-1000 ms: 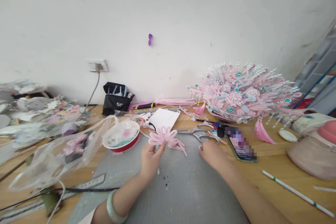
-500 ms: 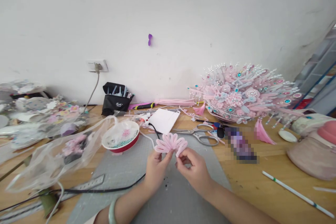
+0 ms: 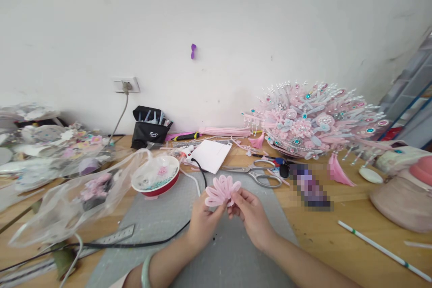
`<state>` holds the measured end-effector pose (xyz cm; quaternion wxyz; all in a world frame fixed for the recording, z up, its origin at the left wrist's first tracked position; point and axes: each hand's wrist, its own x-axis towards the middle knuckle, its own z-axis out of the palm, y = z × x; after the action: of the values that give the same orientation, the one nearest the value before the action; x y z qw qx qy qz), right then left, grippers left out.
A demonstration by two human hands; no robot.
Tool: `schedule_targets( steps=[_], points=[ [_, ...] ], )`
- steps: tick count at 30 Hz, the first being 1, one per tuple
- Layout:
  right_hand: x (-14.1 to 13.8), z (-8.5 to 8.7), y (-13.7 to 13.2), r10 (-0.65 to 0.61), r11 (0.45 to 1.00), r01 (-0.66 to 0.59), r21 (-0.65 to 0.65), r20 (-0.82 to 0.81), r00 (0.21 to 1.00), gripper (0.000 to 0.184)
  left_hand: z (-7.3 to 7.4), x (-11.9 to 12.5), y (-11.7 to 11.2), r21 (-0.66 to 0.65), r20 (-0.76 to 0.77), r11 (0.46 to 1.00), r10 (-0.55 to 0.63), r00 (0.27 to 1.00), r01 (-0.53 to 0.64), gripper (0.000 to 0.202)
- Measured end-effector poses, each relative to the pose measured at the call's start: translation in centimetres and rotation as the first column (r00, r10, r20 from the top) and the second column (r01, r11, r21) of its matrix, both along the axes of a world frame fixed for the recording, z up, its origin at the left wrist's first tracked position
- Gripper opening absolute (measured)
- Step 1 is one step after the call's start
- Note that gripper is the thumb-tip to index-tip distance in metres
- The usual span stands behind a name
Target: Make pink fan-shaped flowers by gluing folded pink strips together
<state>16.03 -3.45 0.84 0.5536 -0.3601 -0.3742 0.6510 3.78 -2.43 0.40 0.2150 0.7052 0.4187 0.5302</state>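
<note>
In the head view, a pink flower (image 3: 219,189) made of fuzzy loops is held up over the gray mat (image 3: 236,256), toward the mat's back edge. Its base is pinched by the left hand (image 3: 204,220), whose grip is clamped on it between thumb and fingers. Its right side is pinched by the right hand (image 3: 251,216), with that grip also closed on the loops at thumb and forefinger. A pale green bracelet (image 3: 145,272) is worn on the left wrist.

The scissors (image 3: 250,171) are laid at the mat's back edge, near its right corner, with a phone (image 3: 310,186) placed just beyond that corner on the bench (image 3: 320,238). The mat's back left corner is covered by a red and white bowl (image 3: 165,187) in which beads are held. Its left edge is crossed by a metal ruler (image 3: 118,235) and a black cable (image 3: 141,245). Along the bench's back edge, a black pouch (image 3: 150,135) is set left of center and a large beaded headdress (image 3: 303,126) is stood toward the right.
</note>
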Motion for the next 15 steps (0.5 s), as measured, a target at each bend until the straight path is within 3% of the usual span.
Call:
schedule_targets(
  steps=[7, 15],
  points=[
    [0.08, 0.67, -0.34, 0.031, 0.99, -0.056, -0.132, -0.184, 0.982, 0.025, 0.21, -0.14, 0.19, 0.005, -0.041, 0.997, -0.076, 0.996, 0.076, 0.013],
    [0.21, 0.63, -0.26, 0.008, 0.981, -0.044, -0.187, -0.19, 0.982, 0.023, -0.52, -0.32, 0.64, -0.037, -0.004, 0.982, -0.187, 0.982, 0.187, 0.015]
  ],
)
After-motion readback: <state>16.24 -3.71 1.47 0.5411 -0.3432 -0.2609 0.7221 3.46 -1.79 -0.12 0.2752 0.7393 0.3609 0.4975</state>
